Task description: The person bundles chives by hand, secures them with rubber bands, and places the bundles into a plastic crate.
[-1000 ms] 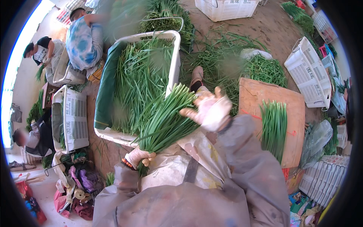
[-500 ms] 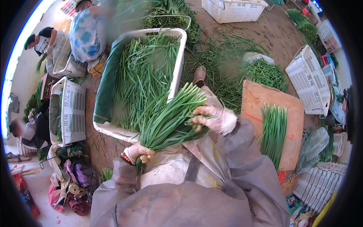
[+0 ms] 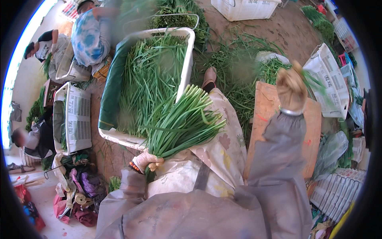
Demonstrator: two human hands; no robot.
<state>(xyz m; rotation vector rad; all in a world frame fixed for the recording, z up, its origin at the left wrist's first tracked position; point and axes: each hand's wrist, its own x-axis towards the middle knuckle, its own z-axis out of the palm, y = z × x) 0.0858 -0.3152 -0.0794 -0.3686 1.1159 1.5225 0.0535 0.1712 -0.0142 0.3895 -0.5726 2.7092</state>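
Observation:
My left hand [image 3: 147, 161], in a pale glove, is closed round the leafy end of a bunch of garlic chives [image 3: 181, 127]. The pale cut stems fan out to the upper right, above my apron-covered lap [image 3: 175, 179]. Beyond the bunch stands a white crate [image 3: 190, 55] lined with green cloth and full of loose chives [image 3: 153, 79]. My right hand [image 3: 292, 85], gloved and smeared by motion, is raised over the far right end of a wooden board [image 3: 258, 115]. A few blurred green blades [image 3: 316, 84] show just beside it; whether the fingers grip them is unclear.
Loose chive leaves [image 3: 230, 59] litter the floor ahead, around my shoe [image 3: 209, 76]. White crates stand at the left [image 3: 77, 119], far right [image 3: 328, 79] and back [image 3: 246, 8]. Several people [image 3: 90, 38] sit at the left. Clear plastic [image 3: 332, 153] lies beside the board.
My right hand has left the bunch's stem end and swung up and right over the board. My forearm now covers where chives lay on it. My left hand keeps its hold.

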